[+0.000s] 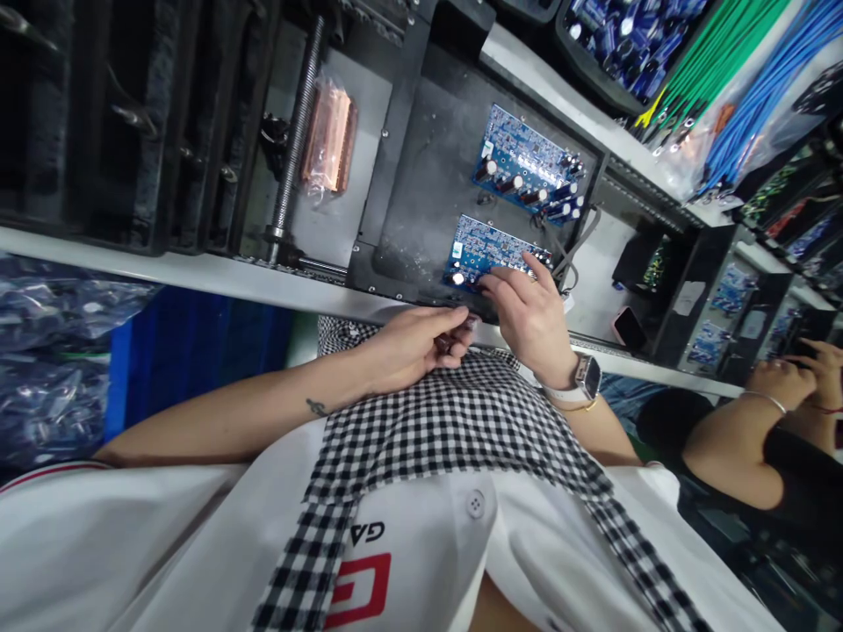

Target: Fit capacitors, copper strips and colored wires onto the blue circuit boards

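Two blue circuit boards lie on a dark tray (421, 184): the near board (487, 250) and the far board (527, 167). My right hand (530, 307), with a watch on its wrist, rests on the near board's front edge, fingers bent and pressed onto it. My left hand (421, 342) is curled at the bench edge just below the tray, its fingers closed on small dark parts I cannot make out.
A bag of copper-coloured parts (329, 136) lies left of the tray beside a threaded rod (293, 140). Green and blue wire bundles (738, 70) and a bin of blue capacitors (625, 35) stand at the top right. Another person's arms (757, 439) work at the right.
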Motion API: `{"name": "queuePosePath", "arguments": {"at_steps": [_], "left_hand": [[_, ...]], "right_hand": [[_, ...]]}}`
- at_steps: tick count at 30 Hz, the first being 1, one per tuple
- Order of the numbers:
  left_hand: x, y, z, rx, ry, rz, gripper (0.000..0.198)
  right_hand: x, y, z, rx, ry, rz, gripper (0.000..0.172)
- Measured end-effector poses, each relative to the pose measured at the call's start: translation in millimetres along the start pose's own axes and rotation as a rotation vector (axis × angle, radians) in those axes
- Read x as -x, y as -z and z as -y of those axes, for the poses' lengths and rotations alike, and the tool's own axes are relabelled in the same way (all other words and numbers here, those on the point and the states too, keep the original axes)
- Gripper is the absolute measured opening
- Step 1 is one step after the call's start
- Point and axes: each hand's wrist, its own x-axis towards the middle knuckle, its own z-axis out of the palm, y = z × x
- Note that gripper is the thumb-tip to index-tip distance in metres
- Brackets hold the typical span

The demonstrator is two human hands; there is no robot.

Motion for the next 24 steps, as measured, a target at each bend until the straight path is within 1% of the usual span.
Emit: {"name": "queuePosePath", "arguments": {"at_steps": [2,3,4,7,10,12,14,16,19,21,24], "left_hand": [[-1,-2.7,-1,0.027,-0.013,-0.019,0.019],[-1,-3.7,-1,0.036,-0.015,-0.022,0.021],[-2,-4.3,-1,0.041,-0.013,-0.023,0.023],[-4,-4.9,2,0.041,0.0,-0.018,0.028],[-6,-5.7,5,0.013,0.011,0.004,0.031],[-7,-7.3,6,-0.041,0.026,0.003,0.033],[-7,-9.1,5,-0.1,0.055,-0.01,0.031],[-9,-9.8,3,-0.138,0.089,-0.011,0.028],[-13,-7.7,2,-0.181,0.126,0.031,0.024],[-13,-6.6,2,-0.248,0.132,0.077,0.02],[-4,-14.5,-3,-0.372,0.101,0.127,0.015]], "right_hand": [[0,-1,-2,0.008,0.061,0.002,0.032],[0,-1,-1,-0.001,0.068,-0.012,0.031],[0,0,1,-0.02,0.053,-0.039,0.03],[3,10,14,-0.134,-0.068,-0.133,0.028],[12,26,26,-0.261,-0.103,-0.081,0.026],[19,31,24,-0.219,-0.141,-0.076,0.019],[26,27,15,-0.083,-0.237,-0.119,0.017],[30,18,3,0.028,-0.298,-0.1,0.02],[31,5,-9,0.069,-0.304,-0.021,0.023],[30,2,-11,0.075,-0.3,-0.008,0.025],[31,1,-11,0.093,-0.263,0.003,0.025]]}}
